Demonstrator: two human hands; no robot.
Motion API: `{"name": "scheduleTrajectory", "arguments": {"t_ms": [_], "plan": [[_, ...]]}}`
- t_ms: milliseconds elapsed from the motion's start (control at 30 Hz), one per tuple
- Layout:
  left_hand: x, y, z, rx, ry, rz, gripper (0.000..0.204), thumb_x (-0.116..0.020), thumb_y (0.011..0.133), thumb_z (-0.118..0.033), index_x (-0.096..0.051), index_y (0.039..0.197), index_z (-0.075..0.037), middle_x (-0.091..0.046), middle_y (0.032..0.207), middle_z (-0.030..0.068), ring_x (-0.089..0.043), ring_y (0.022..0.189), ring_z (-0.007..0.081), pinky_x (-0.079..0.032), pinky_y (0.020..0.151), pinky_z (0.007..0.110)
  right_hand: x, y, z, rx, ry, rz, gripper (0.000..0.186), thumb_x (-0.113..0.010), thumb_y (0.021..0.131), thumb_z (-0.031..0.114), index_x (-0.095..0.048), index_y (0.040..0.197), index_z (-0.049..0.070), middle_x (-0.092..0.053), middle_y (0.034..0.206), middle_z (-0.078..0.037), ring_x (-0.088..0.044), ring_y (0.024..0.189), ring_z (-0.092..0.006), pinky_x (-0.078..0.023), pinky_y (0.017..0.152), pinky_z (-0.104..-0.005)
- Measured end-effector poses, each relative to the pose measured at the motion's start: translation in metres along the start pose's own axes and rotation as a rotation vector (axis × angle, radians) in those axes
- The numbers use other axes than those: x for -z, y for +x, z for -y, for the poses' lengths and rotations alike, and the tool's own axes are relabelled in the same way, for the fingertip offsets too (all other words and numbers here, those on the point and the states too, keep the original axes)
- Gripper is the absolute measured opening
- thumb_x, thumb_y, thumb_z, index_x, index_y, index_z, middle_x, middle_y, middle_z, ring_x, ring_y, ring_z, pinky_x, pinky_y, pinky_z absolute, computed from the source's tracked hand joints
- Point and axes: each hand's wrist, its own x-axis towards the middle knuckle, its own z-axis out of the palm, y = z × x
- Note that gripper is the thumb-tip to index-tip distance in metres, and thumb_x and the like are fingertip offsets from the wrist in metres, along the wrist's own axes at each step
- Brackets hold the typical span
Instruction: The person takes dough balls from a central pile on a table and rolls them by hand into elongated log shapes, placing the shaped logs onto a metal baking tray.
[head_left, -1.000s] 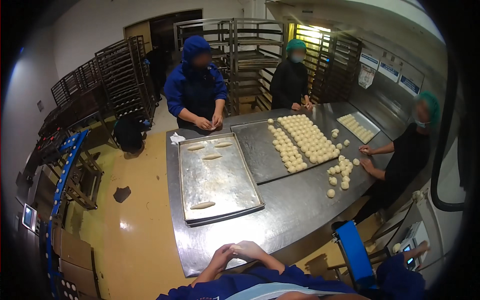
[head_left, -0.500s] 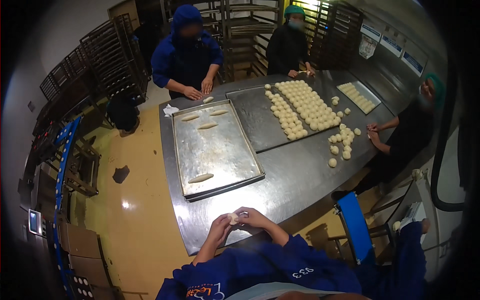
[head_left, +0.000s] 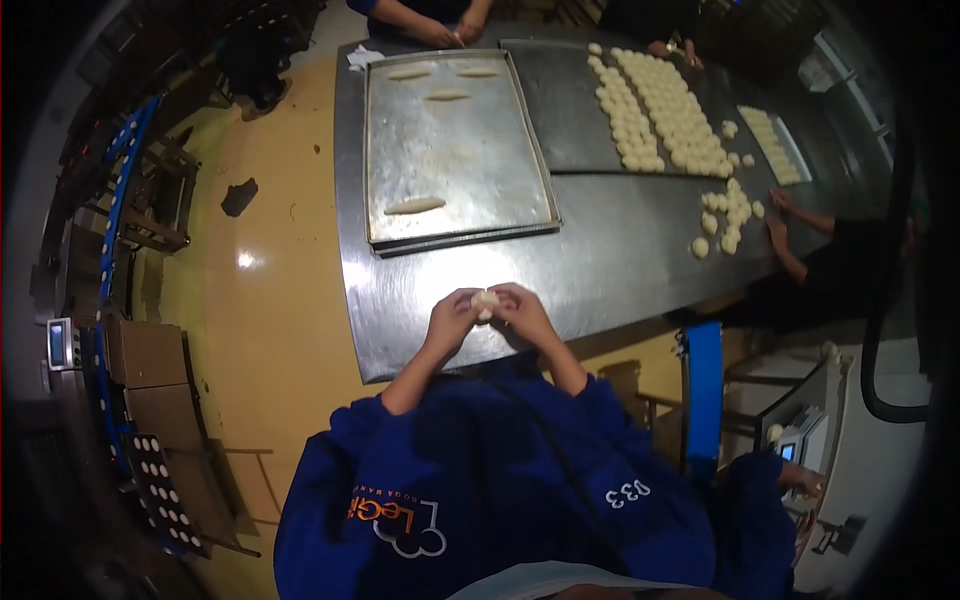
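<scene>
Dough piece [head_left: 485,301] is located over the work table [head_left: 630,250], inside its near edge and toward its near left corner. Your left hand [head_left: 452,318] grips it from the left and your right hand [head_left: 523,312] from the right, fingers of both closed on it; you cannot tell whether its underside touches the steel. Beyond your hands, a metal tray [head_left: 460,150] lies along the table's left edge. One long dough roll [head_left: 414,206] lies at the tray's near left corner; three more dough rolls [head_left: 447,95] lie toward its far edge. Loose dough balls [head_left: 738,214] cluster toward the table's right edge, near a co-worker's hands [head_left: 779,232]. Farther off, a small tray [head_left: 793,150] of dough stands by that edge. Right of the metal tray, a dark sheet [head_left: 545,110] carries rows of dough balls [head_left: 675,110]. A white cloth [head_left: 363,57] lies at the table's far left corner. A second co-worker's hands [head_left: 440,34] are at the far edge, behind the metal tray.
</scene>
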Motion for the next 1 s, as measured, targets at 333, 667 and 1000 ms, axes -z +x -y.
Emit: {"name": "scheduleTrajectory", "arguments": {"t_ms": [333,667,1000], "plan": [[0.007,0.029,0.002,-0.579,0.698,-0.192,0.025,-0.069,0.084,-0.005,-0.064,0.108,-0.004,-0.066,0.098,0.0121,-0.062,0.098,0.0347,-0.048,0.088,0.043,-0.002,0.025,0.006,0.460,-0.716,-0.260,0.022,-0.068,0.080,0.006,-0.069,0.102,0.007,-0.068,0.096,-0.007,-0.062,0.093,-0.0290,-0.050,0.088,-0.0397],[0.078,0.012,-0.013,-0.809,1.272,0.246,0.028,-0.064,0.092,-0.024,-0.068,0.119,-0.018,-0.067,0.119,-0.0023,-0.058,0.120,0.0186,-0.041,0.101,0.043,0.053,-0.003,0.015,0.612,-1.171,0.103,0.033,-0.068,0.088,0.024,-0.069,0.121,0.022,-0.060,0.136,-0.001,-0.054,0.122,-0.0208,-0.042,0.098,-0.0413],[0.081,0.001,-0.013,-0.505,0.919,0.029,0.035,-0.064,0.089,-0.015,-0.066,0.124,-0.014,-0.065,0.128,0.0062,-0.057,0.126,0.0278,-0.036,0.108,0.045,0.052,-0.006,0.014,0.337,-0.724,-0.294,0.039,-0.064,0.085,0.011,-0.068,0.123,0.019,-0.059,0.130,-0.015,-0.052,0.125,-0.0345,-0.041,0.105,-0.0467]]}}
